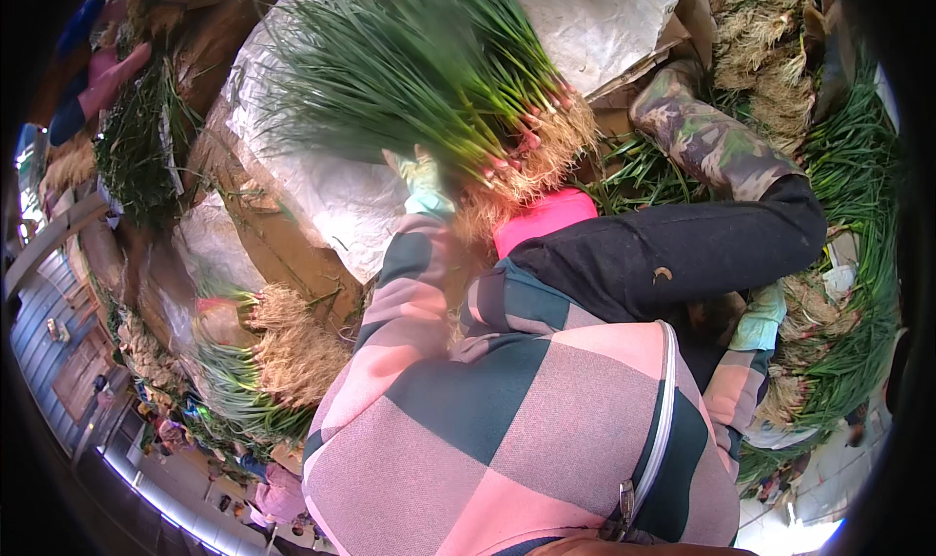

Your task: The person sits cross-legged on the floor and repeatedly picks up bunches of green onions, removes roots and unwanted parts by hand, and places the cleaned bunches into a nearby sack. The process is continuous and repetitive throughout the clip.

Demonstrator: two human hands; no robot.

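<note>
A large heap of green onions (439, 66) lies on white plastic sheeting (322, 205), its green leaves towards the upper left and its reddish bulbs and pale roots (563, 147) towards my knee. My left hand (424, 176), in a pale green glove, is raised at the lower edge of the heap with thumb and a finger apart; whether it touches the leaves is unclear. My right hand (764, 304), gloved alike, is low beside my bent leg (673, 256) in dark trousers; the leg hides its fingers. A bright pink thing (545, 216) lies between the roots and my thigh.
Bundled onions with bushy roots (292, 351) lie at the lower left. More onions (855, 322) line the right side, with root bundles (760, 59) at the upper right. My camouflage boot (695, 132) rests beside the heap. Other people are at the left and lower left.
</note>
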